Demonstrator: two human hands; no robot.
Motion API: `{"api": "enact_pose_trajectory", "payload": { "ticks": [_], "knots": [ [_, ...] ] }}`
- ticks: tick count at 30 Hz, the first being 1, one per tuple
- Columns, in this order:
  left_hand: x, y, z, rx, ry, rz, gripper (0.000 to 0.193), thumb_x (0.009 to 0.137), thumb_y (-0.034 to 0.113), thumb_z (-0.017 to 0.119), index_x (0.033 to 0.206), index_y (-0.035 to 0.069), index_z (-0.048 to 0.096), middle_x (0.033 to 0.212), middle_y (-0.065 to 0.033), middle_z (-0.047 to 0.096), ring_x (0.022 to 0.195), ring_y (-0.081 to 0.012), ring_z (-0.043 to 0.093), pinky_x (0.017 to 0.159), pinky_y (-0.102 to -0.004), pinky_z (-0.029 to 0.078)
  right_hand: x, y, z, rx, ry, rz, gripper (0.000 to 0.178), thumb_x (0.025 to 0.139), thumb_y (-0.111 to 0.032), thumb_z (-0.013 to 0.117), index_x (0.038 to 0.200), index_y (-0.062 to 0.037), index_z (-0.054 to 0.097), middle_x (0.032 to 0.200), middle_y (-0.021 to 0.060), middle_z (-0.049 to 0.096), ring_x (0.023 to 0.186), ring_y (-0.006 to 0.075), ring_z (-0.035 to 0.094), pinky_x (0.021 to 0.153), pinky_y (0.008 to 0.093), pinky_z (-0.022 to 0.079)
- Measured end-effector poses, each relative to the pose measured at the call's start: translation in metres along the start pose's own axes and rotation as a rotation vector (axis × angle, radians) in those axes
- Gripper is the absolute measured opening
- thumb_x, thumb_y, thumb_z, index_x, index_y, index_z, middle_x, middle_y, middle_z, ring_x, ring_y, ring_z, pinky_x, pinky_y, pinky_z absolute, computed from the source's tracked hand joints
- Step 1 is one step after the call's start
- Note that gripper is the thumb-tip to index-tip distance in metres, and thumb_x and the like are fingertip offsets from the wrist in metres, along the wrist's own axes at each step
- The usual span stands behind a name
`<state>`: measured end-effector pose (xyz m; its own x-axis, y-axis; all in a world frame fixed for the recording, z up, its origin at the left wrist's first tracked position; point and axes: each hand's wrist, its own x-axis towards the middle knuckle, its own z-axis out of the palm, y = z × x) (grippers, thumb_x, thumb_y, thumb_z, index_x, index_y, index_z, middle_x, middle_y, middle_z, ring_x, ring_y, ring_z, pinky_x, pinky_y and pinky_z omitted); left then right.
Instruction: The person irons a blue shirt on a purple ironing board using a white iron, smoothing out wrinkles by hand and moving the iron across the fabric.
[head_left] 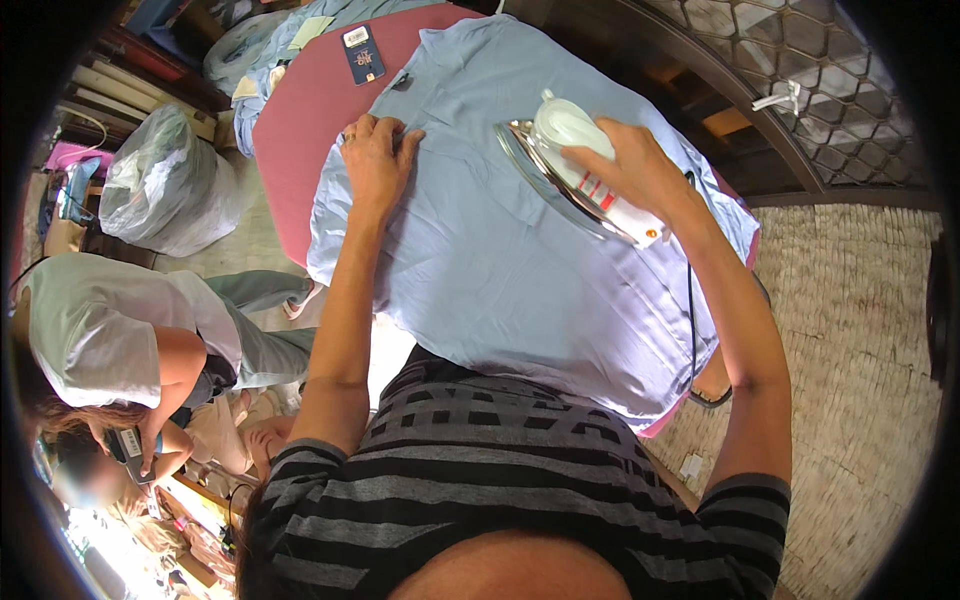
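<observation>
A light blue cloth garment (450, 200) lies spread over a padded ironing board (285, 140) with a dark red cover. On its left edge rests my left hand (375, 160), thumb apart from slightly bent fingers, pressing on the cloth. My right hand (645, 170) is closed around the handle of a white clothes iron (570, 125) with a shiny metal base. The iron is on the right half of the garment, tilted on its side edge as far as I can see. Whether its whole soleplate touches the cloth is hidden.
A dark card-like tag (363, 55) lies on the board's far left. The iron's black cord (691, 300) runs down the right side. Beyond stands a metal lattice gate (800, 90). At left are a clear plastic bag (165, 185) and a person in a white shirt (95, 320).
</observation>
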<state>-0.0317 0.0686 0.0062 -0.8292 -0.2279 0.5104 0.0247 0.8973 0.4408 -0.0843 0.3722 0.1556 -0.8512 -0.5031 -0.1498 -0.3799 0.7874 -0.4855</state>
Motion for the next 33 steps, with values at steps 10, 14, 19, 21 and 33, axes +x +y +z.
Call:
{"api": "enact_pose_trajectory", "payload": {
  "ticks": [10, 14, 19, 21, 33],
  "knots": [
    [0.03, -0.032, -0.008, -0.494, -0.281, -0.321, 0.022, 0.088, 0.026, 0.075, 0.084, 0.005, 0.068, 0.069, 0.0017, 0.061, 0.063, -0.0077, 0.052, 0.059, -0.0263, 0.041, -0.127, 0.022, 0.013, 0.119, 0.071, 0.202, 0.044, 0.089, -0.038, 0.074, 0.094, 0.0036, 0.062, 0.078, 0.024, 0.068, 0.071, 0.0358, 0.069, 0.066, 0.0408, 0.052],
    [0.035, -0.034, -0.011, -0.513, -0.376, -0.364, 0.018, 0.088, 0.021, 0.075, 0.084, 0.005, 0.069, 0.069, 0.0052, 0.058, 0.06, -0.0038, 0.049, 0.054, -0.0229, 0.037, -0.115, 0.015, 0.018, 0.112, 0.099, 0.126, 0.043, 0.089, -0.039, 0.074, 0.089, 0.0014, 0.06, 0.074, 0.0219, 0.067, 0.065, 0.0336, 0.068, 0.062, 0.0397, 0.051],
    [0.032, -0.034, -0.008, -0.802, -0.333, -0.454, 0.016, 0.089, 0.02, 0.074, 0.085, 0.005, 0.07, 0.069, 0.0065, 0.058, 0.057, -0.0029, 0.047, 0.051, -0.0213, 0.034, -0.087, -0.001, 0.024, 0.123, 0.063, 0.068, 0.042, 0.089, -0.04, 0.074, 0.092, 0.0004, 0.062, 0.078, 0.0217, 0.069, 0.069, 0.0353, 0.069, 0.065, 0.0403, 0.052],
    [0.031, -0.037, -0.005, -0.784, -0.312, -0.462, 0.016, 0.089, 0.022, 0.073, 0.086, 0.006, 0.071, 0.07, 0.0059, 0.059, 0.058, -0.0037, 0.048, 0.052, -0.0219, 0.036, -0.075, -0.009, 0.02, 0.081, -0.028, 0.127, 0.042, 0.088, -0.041, 0.074, 0.095, 0.0, 0.063, 0.082, 0.022, 0.07, 0.073, 0.0361, 0.07, 0.066, 0.0409, 0.052],
    [0.028, -0.012, -0.006, -0.259, -0.104, -0.277, 0.02, 0.086, 0.032, 0.07, 0.088, 0.012, 0.073, 0.08, -0.0034, 0.068, 0.072, -0.0205, 0.064, 0.066, -0.0352, 0.047, -0.094, 0.006, 0.018, 0.214, 0.023, 0.147, 0.037, 0.085, -0.028, 0.079, 0.101, 0.0011, 0.065, 0.086, 0.0205, 0.071, 0.074, 0.0326, 0.071, 0.068, 0.0366, 0.054]
  ]
}}
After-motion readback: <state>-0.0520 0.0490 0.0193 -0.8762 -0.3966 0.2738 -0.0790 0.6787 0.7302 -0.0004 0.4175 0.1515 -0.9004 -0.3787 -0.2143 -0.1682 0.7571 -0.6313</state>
